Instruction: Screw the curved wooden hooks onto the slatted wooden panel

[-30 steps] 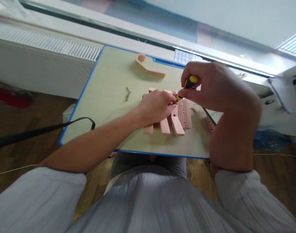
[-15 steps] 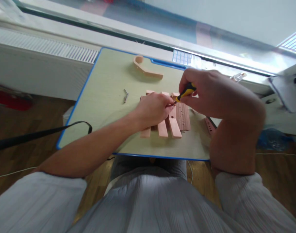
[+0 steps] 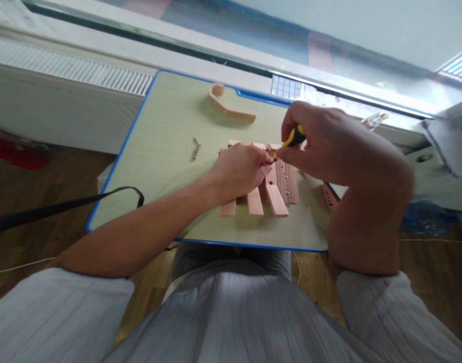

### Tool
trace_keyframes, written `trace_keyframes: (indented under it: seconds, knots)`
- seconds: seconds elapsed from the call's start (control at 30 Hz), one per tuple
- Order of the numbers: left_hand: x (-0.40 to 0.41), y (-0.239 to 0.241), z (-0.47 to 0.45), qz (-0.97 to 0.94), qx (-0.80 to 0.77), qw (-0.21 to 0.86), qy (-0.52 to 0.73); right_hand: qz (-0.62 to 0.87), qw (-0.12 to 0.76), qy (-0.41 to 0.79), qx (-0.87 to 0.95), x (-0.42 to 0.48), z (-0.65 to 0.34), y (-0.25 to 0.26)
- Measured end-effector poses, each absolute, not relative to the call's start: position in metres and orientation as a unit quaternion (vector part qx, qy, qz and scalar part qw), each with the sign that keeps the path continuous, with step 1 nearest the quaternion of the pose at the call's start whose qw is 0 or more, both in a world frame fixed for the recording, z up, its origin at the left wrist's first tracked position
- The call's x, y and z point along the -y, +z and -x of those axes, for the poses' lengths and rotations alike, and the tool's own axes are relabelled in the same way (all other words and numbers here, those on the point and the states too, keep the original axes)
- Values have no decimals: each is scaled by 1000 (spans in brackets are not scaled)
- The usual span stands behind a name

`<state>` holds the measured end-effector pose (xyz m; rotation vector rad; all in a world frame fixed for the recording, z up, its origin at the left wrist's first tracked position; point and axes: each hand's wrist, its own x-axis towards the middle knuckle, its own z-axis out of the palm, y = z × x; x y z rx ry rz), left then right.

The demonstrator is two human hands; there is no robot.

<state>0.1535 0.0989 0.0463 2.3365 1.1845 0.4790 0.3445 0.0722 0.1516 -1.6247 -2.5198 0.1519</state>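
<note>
My right hand [image 3: 310, 136] is closed round the handle of a yellow and black screwdriver [image 3: 294, 136], which slants down to the left. Its dark tip meets the upper part of the rightmost light wooden strip [image 3: 276, 200]. My left hand [image 3: 240, 169] rests over the wooden strips, its thumb and fingers pinched at the screwdriver's tip; what they pinch is too small to make out. Three light strips lie across a darker grooved wooden board [image 3: 288, 181], and my left hand covers part of them. A hole shows in the rightmost strip, which sits at a slant.
A curved wooden hook piece [image 3: 231, 110] lies at the table's far side. Several screws [image 3: 196, 149] lie left of the board. The table [image 3: 159, 131] has a blue edge. A pink object [image 3: 329, 196] is beside my right forearm. A black strap [image 3: 113, 194] crosses the left edge.
The near end of the rightmost strip has swung a little to the right. The screwdriver has turned slightly in my right hand. My left hand stays in its place.
</note>
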Motion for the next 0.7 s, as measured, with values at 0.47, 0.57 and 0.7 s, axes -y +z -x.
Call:
trace_keyframes:
  seconds: [0.47, 0.57, 0.7]
  knots:
    - [-98, 47, -152, -864, -427, 215, 158, 561, 95, 46, 821, -75, -341, 152]
    - [-98, 46, -152, -861, -430, 219, 160, 571, 92, 37, 815, -77, -340, 148]
    - [-99, 44, -152, -861, -438, 208, 152, 564, 76, 20, 822, -76, -342, 148]
